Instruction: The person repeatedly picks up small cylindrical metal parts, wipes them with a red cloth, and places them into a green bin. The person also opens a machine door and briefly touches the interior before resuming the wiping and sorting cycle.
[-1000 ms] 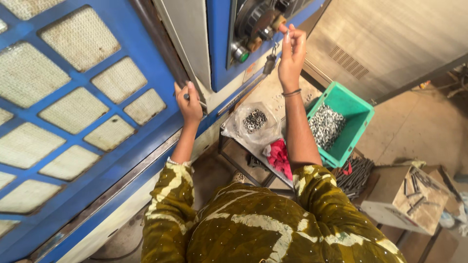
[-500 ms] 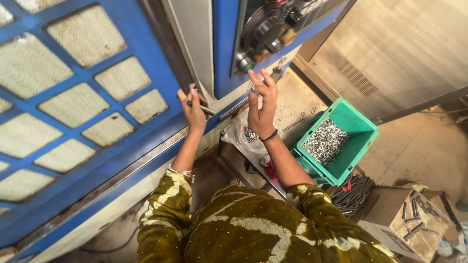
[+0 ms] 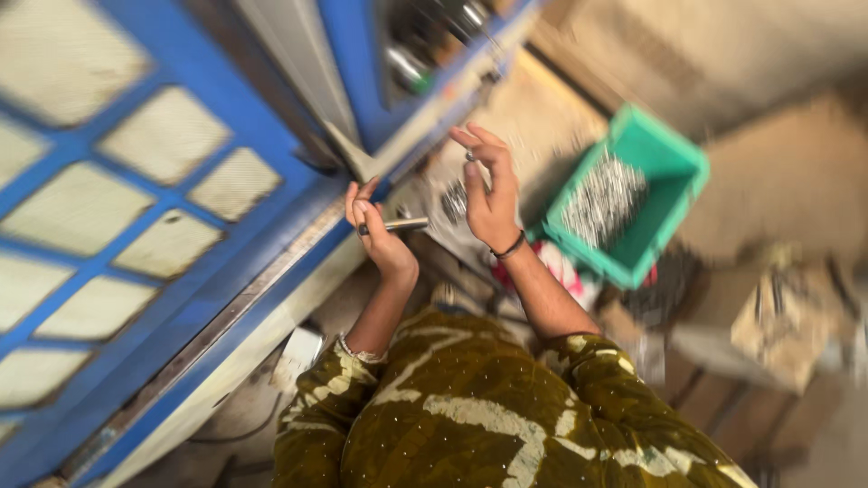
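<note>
The left hand (image 3: 378, 226) is curled closed around a short metal rod (image 3: 402, 223), pinching it between thumb and fingers so that the bright free end sticks out to the right, toward the other hand; the rod lies roughly level, just in front of the blue machine frame (image 3: 271, 244). The right hand (image 3: 488, 194) is open and holds nothing: its fingers are spread and only slightly bent, palm turned toward the left hand, close to the rod's tip but apart from it. It wears a ring on one finger and a dark bracelet (image 3: 512, 247) at the wrist. Both hands are raised before the blue-painted machine, whose guard door (image 3: 117, 190) of blue bars and pale mesh panels fills the left of the view; knobs show blurred on the panel higher up. Below lies a dusty concrete floor (image 3: 814, 190). A green plastic crate (image 3: 669, 172) stands to the right of the right hand, holding a heap of small bright metal parts (image 3: 601, 194). A clear bag of similar dark parts (image 3: 455, 201) lies just behind the right hand, partly hidden. A cardboard box (image 3: 787, 321) sits farther right, too blurred to tell its contents.
</note>
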